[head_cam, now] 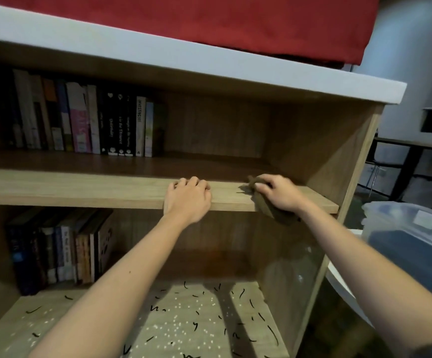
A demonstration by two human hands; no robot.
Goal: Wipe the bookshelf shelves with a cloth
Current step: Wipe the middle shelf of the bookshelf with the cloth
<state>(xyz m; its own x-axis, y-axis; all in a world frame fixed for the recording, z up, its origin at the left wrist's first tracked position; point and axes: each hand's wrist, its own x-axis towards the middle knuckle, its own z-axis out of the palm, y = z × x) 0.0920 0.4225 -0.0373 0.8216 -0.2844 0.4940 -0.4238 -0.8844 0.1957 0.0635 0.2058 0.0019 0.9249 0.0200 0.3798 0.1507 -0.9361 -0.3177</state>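
Wood shelf [80,187], books [80,120] at back, L hand [187,200] gripping front edge, R hand [279,193] clutching brown cloth [269,210], plastic bin [416,228] right

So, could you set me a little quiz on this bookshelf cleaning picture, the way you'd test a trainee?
1. The right hand grips: A a sponge, B a brown cloth, C a brush.
2. True or false: the left hand hangs clear of the middle shelf.
3. Which shelf is littered with dark and white bits?
Key: 1 B. 2 False: its fingers curl over that shelf's front edge. 3 The bottom shelf.
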